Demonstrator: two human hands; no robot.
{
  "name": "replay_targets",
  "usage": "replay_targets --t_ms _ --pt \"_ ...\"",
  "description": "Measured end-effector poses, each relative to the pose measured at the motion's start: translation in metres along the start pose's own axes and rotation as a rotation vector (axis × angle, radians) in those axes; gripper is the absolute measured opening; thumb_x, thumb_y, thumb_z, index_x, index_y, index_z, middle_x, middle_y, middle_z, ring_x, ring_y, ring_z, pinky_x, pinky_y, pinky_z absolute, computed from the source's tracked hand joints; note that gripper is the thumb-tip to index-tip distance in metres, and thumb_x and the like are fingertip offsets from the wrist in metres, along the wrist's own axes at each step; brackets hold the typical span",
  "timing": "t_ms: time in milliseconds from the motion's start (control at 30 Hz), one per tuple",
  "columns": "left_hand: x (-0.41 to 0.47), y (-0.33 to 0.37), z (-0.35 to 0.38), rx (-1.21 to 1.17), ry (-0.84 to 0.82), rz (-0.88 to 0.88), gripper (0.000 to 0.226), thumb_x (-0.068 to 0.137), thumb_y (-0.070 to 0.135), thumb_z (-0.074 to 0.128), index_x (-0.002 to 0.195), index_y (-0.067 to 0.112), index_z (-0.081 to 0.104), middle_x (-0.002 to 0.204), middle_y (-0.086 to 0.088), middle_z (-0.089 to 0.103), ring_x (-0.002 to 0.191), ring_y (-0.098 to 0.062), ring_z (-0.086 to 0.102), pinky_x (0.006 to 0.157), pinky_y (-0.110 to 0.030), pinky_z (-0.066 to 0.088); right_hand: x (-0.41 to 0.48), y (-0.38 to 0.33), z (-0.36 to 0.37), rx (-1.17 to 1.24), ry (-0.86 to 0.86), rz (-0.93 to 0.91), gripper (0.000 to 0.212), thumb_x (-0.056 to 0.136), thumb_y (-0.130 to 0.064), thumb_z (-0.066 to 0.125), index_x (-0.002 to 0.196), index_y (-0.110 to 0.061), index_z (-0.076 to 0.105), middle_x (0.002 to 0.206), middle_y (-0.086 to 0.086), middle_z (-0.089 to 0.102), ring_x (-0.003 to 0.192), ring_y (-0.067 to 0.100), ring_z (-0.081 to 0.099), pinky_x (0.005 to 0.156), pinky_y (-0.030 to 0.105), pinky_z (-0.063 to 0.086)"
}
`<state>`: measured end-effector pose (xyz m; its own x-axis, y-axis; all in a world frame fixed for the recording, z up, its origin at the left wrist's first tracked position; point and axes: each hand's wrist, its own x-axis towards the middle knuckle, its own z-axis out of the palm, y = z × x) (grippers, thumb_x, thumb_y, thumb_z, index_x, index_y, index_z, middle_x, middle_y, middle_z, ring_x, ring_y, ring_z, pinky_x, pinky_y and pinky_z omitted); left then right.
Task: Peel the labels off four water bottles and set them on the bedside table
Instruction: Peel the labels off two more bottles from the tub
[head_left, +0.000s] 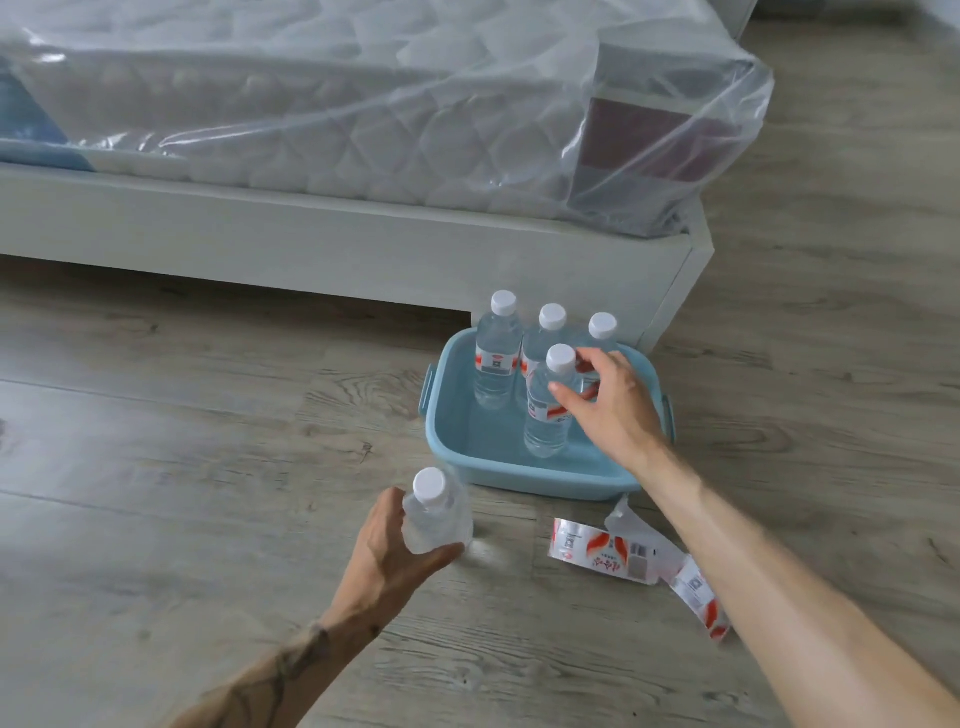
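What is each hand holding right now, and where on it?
The left hand grips the label-free water bottle around its upper body, below the cap. The right hand holds nothing yet; it reaches with spread fingers toward the front labelled bottle in the blue basin.

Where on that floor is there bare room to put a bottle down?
The floor left of the tub, out to the bed frame, is bare. The tub's near left corner is free too. It is crowded at the tub's back, with four bottles, and right of the left hand, where peeled labels lie.
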<state>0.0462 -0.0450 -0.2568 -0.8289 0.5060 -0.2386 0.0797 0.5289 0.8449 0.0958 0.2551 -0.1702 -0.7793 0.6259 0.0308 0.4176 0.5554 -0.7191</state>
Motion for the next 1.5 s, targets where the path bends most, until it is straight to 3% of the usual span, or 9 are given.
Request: replay_targets --t_ms 167,333,433,600,867,967,1067,1167,1500 --pt "-0.007 0.015 -0.008 -0.011 0.004 0.084 0.064 0.064 0.057 0.091 0.118 0.042 0.06 0.117 0.019 0.069 0.114 -0.003 0.064 0.098 -0.024 0.052 0.0 -0.001 0.002 -0.031 0.031 -0.022 0.026 0.094 -0.024 0.077 0.115 -0.012 0.068 0.104 0.0 0.067 0.092 0.025 0.066 0.086 0.044 0.054" --pt "-0.007 0.079 -0.027 -0.02 0.088 0.255 0.072 0.075 0.071 0.08 0.132 0.031 0.06 0.131 0.016 0.065 0.124 0.002 0.06 0.099 -0.006 0.044 -0.016 -0.012 -0.015 0.004 0.039 -0.111 0.025 0.095 -0.024 0.077 0.116 -0.013 0.066 0.108 -0.006 0.071 0.106 0.019 0.068 0.086 0.03 0.048" --pt "-0.005 0.123 -0.032 0.089 0.183 0.442 0.057 0.085 0.053 0.079 0.129 0.023 0.061 0.125 0.011 0.064 0.113 0.007 0.059 0.095 -0.004 0.044 -0.021 -0.039 -0.044 0.04 0.106 -0.212 0.03 0.093 -0.026 0.08 0.117 -0.013 0.069 0.113 -0.004 0.075 0.106 0.014 0.07 0.093 0.034 0.056" --pt "-0.008 0.181 -0.014 0.1 0.177 0.533 0.067 0.078 0.051 0.085 0.132 0.022 0.058 0.125 0.015 0.059 0.109 0.02 0.052 0.089 0.006 0.037 -0.045 -0.092 -0.101 0.104 0.238 -0.39 0.027 0.09 -0.03 0.082 0.11 -0.017 0.07 0.099 -0.028 0.066 0.092 -0.022 0.063 0.083 0.001 0.047" --pt "-0.019 0.213 0.018 -0.086 0.19 0.49 0.056 0.071 0.051 0.091 0.113 0.027 0.063 0.106 0.015 0.072 0.096 -0.002 0.07 0.083 -0.019 0.058 -0.08 -0.135 -0.137 0.122 0.333 -0.395 0.03 0.091 -0.042 0.078 0.102 -0.016 0.069 0.095 -0.01 0.075 0.089 0.006 0.071 0.077 0.015 0.053" --pt "-0.023 0.214 0.01 -0.132 0.077 0.513 0.054 0.075 0.038 0.095 0.118 0.018 0.071 0.109 0.009 0.079 0.101 -0.006 0.076 0.093 -0.031 0.062 -0.08 -0.131 -0.15 0.227 0.153 -0.339 0.033 0.093 -0.049 0.074 0.106 -0.019 0.071 0.104 -0.005 0.076 0.097 0.009 0.071 0.087 0.022 0.054" --pt "-0.024 0.217 -0.006 -0.223 -0.079 0.518 0.054 0.078 0.027 0.095 0.124 0.014 0.071 0.116 0.005 0.081 0.11 -0.01 0.077 0.102 -0.036 0.06 -0.078 -0.116 -0.165 0.563 -0.173 -0.212 0.037 0.103 -0.051 0.051 0.119 -0.027 0.073 0.127 -0.001 0.074 0.121 0.017 0.068 0.109 0.048 0.051" --pt "-0.026 0.219 -0.019 -0.291 -0.185 0.524 0.054 0.081 0.024 0.093 0.129 0.015 0.071 0.12 0.006 0.081 0.114 -0.013 0.076 0.103 -0.031 0.058 -0.079 -0.098 -0.169 0.793 -0.438 -0.165 0.042 0.112 -0.033 0.039 0.141 -0.016 0.063 0.146 0.01 0.064 0.136 0.036 0.059 0.118 0.066 0.037" --pt "-0.032 0.229 -0.034 -0.311 -0.351 0.55 0.055 0.083 0.025 0.087 0.132 0.01 0.069 0.126 0.001 0.079 0.12 -0.016 0.074 0.105 -0.028 0.056 -0.067 -0.097 -0.171 0.697 -0.562 -0.259 0.041 0.099 -0.026 0.062 0.14 -0.022 0.065 0.139 0.006 0.068 0.127 0.024 0.063 0.11 0.055 0.046"
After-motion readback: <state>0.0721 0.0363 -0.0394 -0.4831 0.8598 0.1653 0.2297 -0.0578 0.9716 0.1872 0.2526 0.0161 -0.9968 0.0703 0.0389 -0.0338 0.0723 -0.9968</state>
